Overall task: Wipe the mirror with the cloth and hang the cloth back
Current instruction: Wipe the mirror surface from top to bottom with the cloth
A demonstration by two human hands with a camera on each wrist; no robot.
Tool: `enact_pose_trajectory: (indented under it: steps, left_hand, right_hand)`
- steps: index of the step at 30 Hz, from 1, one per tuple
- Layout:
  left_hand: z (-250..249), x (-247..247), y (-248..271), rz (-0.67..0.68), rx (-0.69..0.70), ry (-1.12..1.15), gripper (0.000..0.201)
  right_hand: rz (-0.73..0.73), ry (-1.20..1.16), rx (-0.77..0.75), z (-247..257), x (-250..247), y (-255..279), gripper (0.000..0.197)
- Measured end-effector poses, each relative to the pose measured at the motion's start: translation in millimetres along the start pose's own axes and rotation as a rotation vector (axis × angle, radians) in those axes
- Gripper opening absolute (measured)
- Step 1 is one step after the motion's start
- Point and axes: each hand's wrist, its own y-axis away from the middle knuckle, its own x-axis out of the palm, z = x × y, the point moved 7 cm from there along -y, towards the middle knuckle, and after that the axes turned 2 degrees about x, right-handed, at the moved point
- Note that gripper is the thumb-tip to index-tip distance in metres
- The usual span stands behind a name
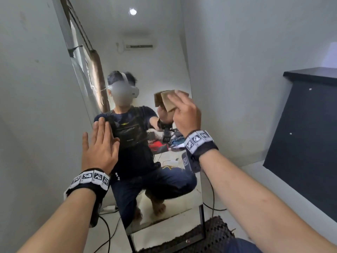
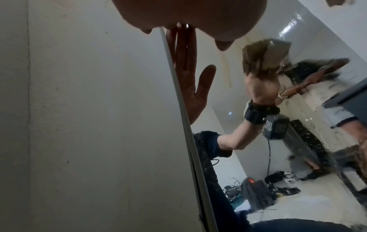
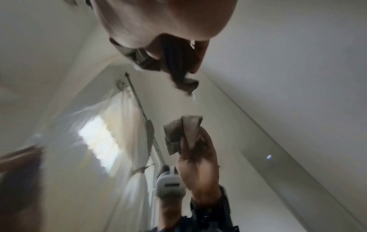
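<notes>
A tall frameless mirror (image 1: 145, 70) leans against the white wall. My right hand (image 1: 184, 110) grips a folded brown cloth (image 1: 166, 102) against the glass near the mirror's right edge, about halfway up. In the right wrist view the cloth (image 3: 178, 67) hangs pinched between the thumb and fingers of my right hand (image 3: 168, 23), with its reflection below. My left hand (image 1: 100, 136) lies flat with straight fingers on the mirror's left edge. The left wrist view shows that left hand (image 2: 188, 14) touching the mirror (image 2: 228, 94) at its rim.
A dark cabinet (image 1: 300, 134) stands at the right on a white ledge. A black perforated mat (image 1: 209, 234) lies at the mirror's foot beside its black stand (image 1: 201, 221). Cables (image 1: 107, 232) run over the floor at lower left. White walls close in on both sides.
</notes>
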Motion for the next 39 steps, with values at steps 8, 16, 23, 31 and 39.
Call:
enact_pose_trajectory:
  steps: [8, 16, 23, 31, 39]
  left_hand:
    - [-1.3, 6.9, -4.1, -0.024, -0.031, 0.051, 0.066]
    - [1.6, 12.7, -4.1, -0.051, -0.026, 0.064, 0.070]
    - [1.2, 9.5, -2.6, -0.059, -0.015, 0.052, 0.069]
    - [-0.4, 9.3, -2.1, -0.086, -0.014, 0.070, 0.069]
    - [-2.6, 9.8, -2.3, -0.094, -0.040, 0.085, 0.072]
  right_hand:
    - [0.252, -0.040, 0.111, -52.5, 63.4, 141.5, 0.050]
    - [0.647, 0.069, 0.315, -97.9, 73.4, 286.5, 0.053]
    - [0.429, 0.028, 0.340, -84.5, 33.0, 253.0, 0.056]
    - [0.021, 0.025, 0.087, -69.6, 3.6, 37.9, 0.053]
    - [0.271, 0.025, 0.310, -115.8, 43.6, 177.5, 0.058]
